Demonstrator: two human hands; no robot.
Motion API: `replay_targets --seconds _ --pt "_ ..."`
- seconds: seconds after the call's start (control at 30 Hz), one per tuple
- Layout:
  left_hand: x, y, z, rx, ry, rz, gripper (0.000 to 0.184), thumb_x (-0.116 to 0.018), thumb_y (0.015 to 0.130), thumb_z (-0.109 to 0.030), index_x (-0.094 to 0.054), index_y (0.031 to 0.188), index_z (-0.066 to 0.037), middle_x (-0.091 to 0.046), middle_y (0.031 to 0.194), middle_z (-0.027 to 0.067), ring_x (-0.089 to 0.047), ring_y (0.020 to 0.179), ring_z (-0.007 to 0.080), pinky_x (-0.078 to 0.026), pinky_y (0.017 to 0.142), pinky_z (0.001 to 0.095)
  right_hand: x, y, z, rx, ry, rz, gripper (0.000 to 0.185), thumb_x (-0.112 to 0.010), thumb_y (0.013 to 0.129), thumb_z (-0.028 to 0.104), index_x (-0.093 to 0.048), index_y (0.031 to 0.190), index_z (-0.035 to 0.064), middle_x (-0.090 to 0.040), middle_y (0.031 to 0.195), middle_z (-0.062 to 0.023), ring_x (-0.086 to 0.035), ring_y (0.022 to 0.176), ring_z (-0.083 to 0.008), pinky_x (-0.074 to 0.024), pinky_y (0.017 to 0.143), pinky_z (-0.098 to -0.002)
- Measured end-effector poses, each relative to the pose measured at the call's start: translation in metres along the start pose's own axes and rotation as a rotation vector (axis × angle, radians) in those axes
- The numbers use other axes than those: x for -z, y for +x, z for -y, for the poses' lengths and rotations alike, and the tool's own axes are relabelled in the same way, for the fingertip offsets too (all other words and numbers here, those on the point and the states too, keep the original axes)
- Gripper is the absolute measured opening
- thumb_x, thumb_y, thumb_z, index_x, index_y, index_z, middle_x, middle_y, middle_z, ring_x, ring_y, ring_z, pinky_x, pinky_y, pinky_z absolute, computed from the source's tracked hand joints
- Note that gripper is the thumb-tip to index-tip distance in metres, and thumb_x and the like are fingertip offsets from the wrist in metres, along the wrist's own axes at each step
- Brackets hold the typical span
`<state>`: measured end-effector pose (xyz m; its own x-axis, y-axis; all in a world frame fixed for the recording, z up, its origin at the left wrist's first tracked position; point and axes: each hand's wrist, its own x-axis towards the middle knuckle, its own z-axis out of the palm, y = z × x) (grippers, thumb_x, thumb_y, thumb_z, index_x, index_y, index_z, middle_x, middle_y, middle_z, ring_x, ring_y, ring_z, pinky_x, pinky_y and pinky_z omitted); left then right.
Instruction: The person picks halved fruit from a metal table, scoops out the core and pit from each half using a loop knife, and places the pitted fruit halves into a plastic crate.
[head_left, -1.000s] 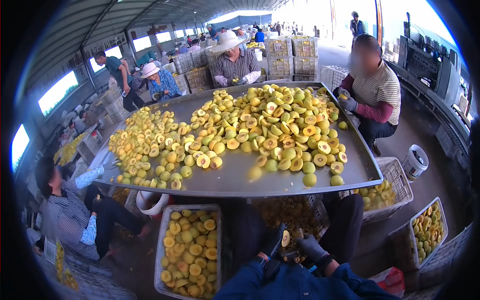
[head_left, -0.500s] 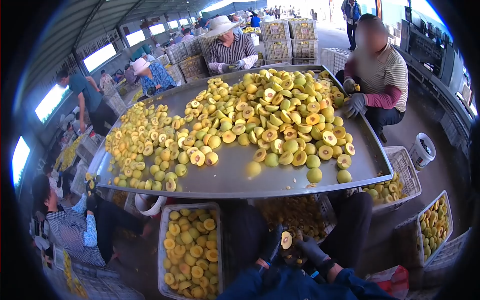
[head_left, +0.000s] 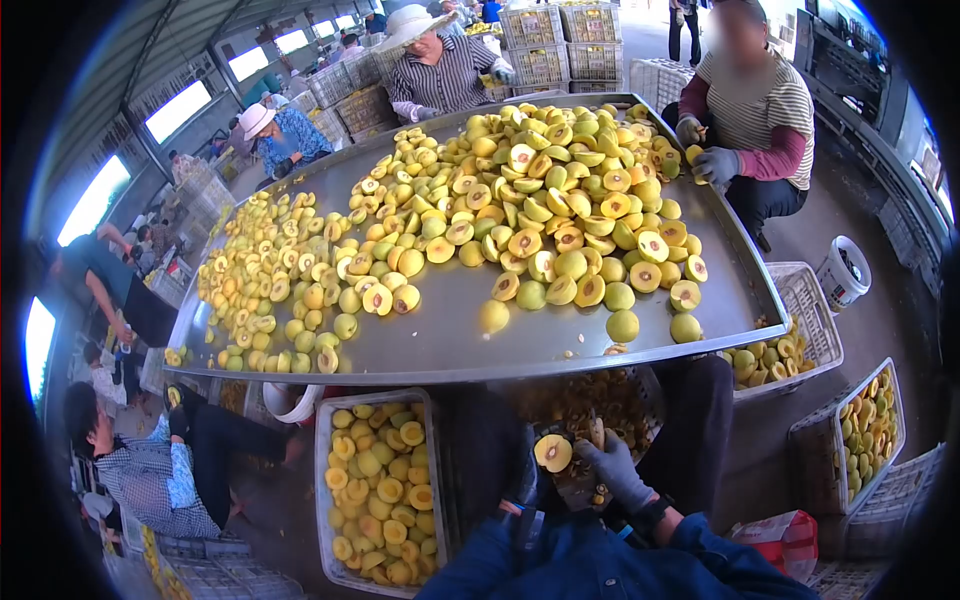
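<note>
In the head view, my left hand [head_left: 526, 472], in a dark glove, holds a halved yellow peach [head_left: 553, 453], its cut face up and a brown hollow or stone at the centre. My right hand [head_left: 618, 472], in a grey glove, is closed on a small tan tool [head_left: 597, 432] like a short handle; its working end cannot be made out. Both hands are above my lap, over a crate [head_left: 655, 400] of brown scraps. In front, a metal table [head_left: 450, 350] bears a large heap of halved peaches [head_left: 560, 200].
A crate of peach halves [head_left: 380, 490] stands to my left, and more crates [head_left: 825, 370] [head_left: 868, 430] to my right. A white bucket [head_left: 843, 275] is farther right. Co-workers sit around: one [head_left: 760, 120] at the table's right, another [head_left: 440, 70] behind it, one [head_left: 150, 480] at left.
My view has tilted and shifted a little. The peach half in my left hand faces the camera more fully, and the tool in my right hand now points up. The right co-worker's hands have moved.
</note>
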<state>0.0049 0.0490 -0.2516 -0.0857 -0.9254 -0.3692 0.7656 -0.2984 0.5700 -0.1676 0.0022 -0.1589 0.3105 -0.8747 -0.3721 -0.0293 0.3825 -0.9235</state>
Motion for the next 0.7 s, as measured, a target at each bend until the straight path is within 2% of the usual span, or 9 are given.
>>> replay_targets --seconds 0.17,0.23,0.3,0.47,0.5,0.57,0.63,0.67,0.7 --pt "0.022 0.009 0.02 0.127 -0.311 -0.064 0.052 -0.037 0.104 -0.044 -0.056 0.124 0.0 -0.065 0.11 0.0114 -0.062 0.098 0.0226 -0.053 0.088 0.0351 -0.013 -0.001 0.003 -0.035 -0.126 0.003 0.032 -0.07 0.086 0.019 -0.056 0.106 -0.0018 -0.063 0.088 -0.006 -0.06 0.077 -0.0123 -0.0508 0.067 -0.0273" --pt "-0.05 -0.022 -0.015 -0.101 0.13 -0.124 0.052 -0.038 0.103 -0.045 -0.055 0.125 -0.001 -0.065 0.111 0.0116 -0.062 0.097 0.0234 -0.053 0.088 0.0351 -0.009 -0.001 0.0 -0.068 -0.07 0.006 0.032 -0.07 0.086 0.019 -0.057 0.106 -0.0013 -0.062 0.084 -0.0069 -0.061 0.07 -0.0124 -0.0509 0.061 -0.0259" --pt "-0.074 -0.033 -0.024 -0.214 0.392 -0.172 0.051 -0.039 0.103 -0.045 -0.055 0.126 -0.002 -0.064 0.111 0.0115 -0.062 0.097 0.0233 -0.053 0.088 0.0348 -0.007 -0.003 0.002 -0.095 0.026 0.019 0.031 -0.069 0.086 0.019 -0.057 0.106 -0.0008 -0.062 0.081 -0.0075 -0.06 0.063 -0.0124 -0.0507 0.056 -0.0248" --pt "-0.09 -0.037 -0.024 -0.125 0.372 -0.17 0.041 -0.043 0.104 -0.035 -0.055 0.127 -0.003 -0.062 0.112 0.0105 -0.061 0.099 0.0209 -0.051 0.09 0.0342 0.006 -0.005 -0.001 -0.234 0.168 0.074 0.029 -0.067 0.087 0.019 -0.057 0.105 -0.0005 -0.063 0.081 -0.0076 -0.059 0.058 -0.0121 -0.0504 0.05 -0.0248" --pt "-0.092 -0.036 -0.026 -0.165 0.436 -0.149 0.039 -0.044 0.103 -0.032 -0.054 0.127 -0.003 -0.062 0.112 0.0104 -0.06 0.101 0.0205 -0.05 0.091 0.0341 0.005 0.0 -0.004 -0.174 0.174 0.055 0.028 -0.067 0.087 0.019 -0.058 0.104 -0.0006 -0.063 0.081 -0.0071 -0.06 0.059 -0.0119 -0.0501 0.05 -0.0246" --pt "-0.08 -0.03 -0.014 -0.419 0.848 -0.082 0.035 -0.048 0.102 -0.026 -0.053 0.128 -0.003 -0.061 0.114 0.0105 -0.059 0.103 0.02 -0.049 0.093 0.0338 0.003 0.004 -0.013 -0.067 0.183 0.008 0.027 -0.067 0.086 0.019 -0.058 0.103 -0.0007 -0.063 0.082 -0.0063 -0.06 0.061 -0.0116 -0.0494 0.05 -0.0242" --pt "-0.074 -0.017 -0.014 -0.485 0.876 -0.18 0.037 -0.048 0.102 -0.022 -0.05 0.132 -0.002 -0.058 0.119 0.0111 -0.058 0.107 0.019 -0.048 0.096 0.0323 0.001 0.002 0.015 -0.027 0.07 -0.02 0.024 -0.066 0.088 0.018 -0.059 0.102 0.0004 -0.062 0.083 -0.004 -0.059 0.066 -0.0099 -0.0493 0.054 -0.0242" --pt "-0.076 -0.012 -0.015 -0.496 0.888 -0.228 0.038 -0.048 0.102 -0.02 -0.048 0.134 -0.001 -0.057 0.122 0.0114 -0.057 0.109 0.0186 -0.047 0.097 0.0315 -0.001 0.008 0.018 0.107 0.058 -0.033 0.023 -0.066 0.088 0.018 -0.059 0.102 0.0014 -0.062 0.083 -0.0031 -0.058 0.067 -0.0086 -0.0488 0.055 -0.0243" --pt "-0.114 -0.022 -0.027 -0.512 0.593 -0.283 0.04 -0.047 0.102 -0.025 -0.047 0.134 0.0 -0.056 0.121 0.011 -0.057 0.109 0.019 -0.048 0.095 0.0315 -0.002 0.012 0.017 0.225 0.04 -0.048 0.022 -0.066 0.089 0.018 -0.059 0.103 0.0025 -0.061 0.083 -0.0021 -0.056 0.068 -0.0074 -0.0483 0.056 -0.0245"
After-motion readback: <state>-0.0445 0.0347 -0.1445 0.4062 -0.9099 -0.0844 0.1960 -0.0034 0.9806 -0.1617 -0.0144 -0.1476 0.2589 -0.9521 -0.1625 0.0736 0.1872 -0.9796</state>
